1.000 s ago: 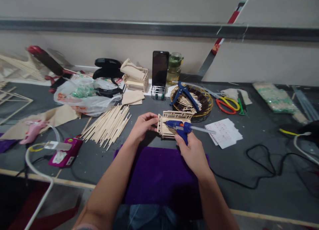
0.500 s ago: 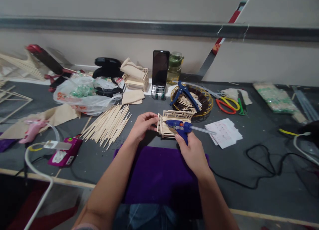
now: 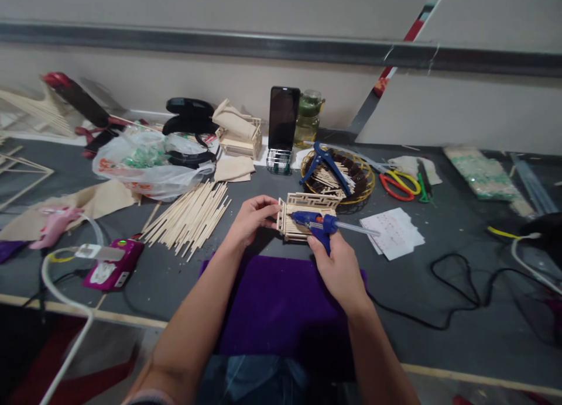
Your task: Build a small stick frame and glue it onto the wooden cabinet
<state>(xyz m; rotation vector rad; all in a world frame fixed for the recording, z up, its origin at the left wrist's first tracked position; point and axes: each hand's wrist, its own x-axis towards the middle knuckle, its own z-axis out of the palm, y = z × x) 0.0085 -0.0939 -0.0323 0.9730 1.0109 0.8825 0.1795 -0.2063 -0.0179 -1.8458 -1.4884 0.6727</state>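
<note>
We steady the stick frame [image 3: 302, 218] in our left hand [image 3: 252, 218] (fingers pinching its edge), right hand [image 3: 338, 267] wrapped around the glue gun [image 3: 314, 222], whose nozzle is best kept low over the joint.

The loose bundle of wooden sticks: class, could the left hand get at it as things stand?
Probably yes: the bundle of wooden sticks lies uncovered just beside the left hand, though that hand now grips the stick model.

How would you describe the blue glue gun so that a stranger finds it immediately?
On the grey table, just beyond the purple cloth, the right hand grips the glue gun over a small wooden stick frame. Unlike the blue tool in the basket, a clear stick protrudes behind.
</note>
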